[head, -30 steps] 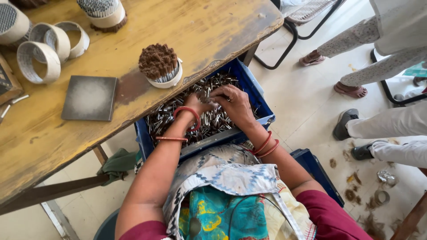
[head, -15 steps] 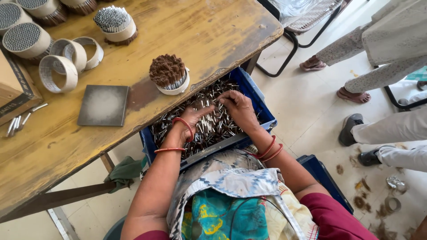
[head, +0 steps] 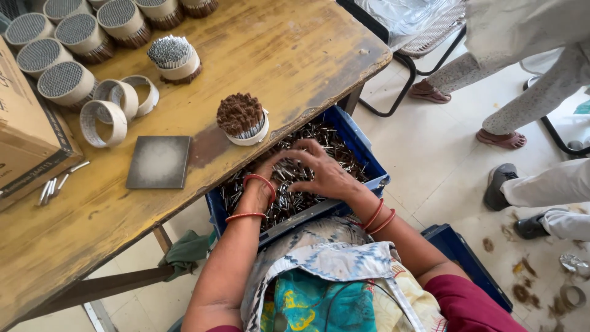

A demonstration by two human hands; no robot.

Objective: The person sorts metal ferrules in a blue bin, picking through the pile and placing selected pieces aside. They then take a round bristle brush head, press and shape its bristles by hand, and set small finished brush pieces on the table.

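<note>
Since a moment ago both hands stay in the crate point(head: 359, 144), the right hand point(head: 319, 172) now spread wide over the pins point(head: 289, 184), the left hand point(head: 265, 167) half hidden, its grip unclear.

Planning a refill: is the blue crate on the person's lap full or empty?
Neither: the blue crate holds a loose layer of small metal pieces below its rim.

The pins point(head: 289, 184) in the box look like shiny grey metal. The box point(head: 362, 147) is smooth blue plastic. At its 10 o'clock, the table point(head: 276, 49) is rough, worn yellow wood. The rings point(head: 104, 123) look like matt paper tape. The tile point(head: 158, 162) is dull grey. The carton point(head: 24, 141) is brown cardboard.
</note>
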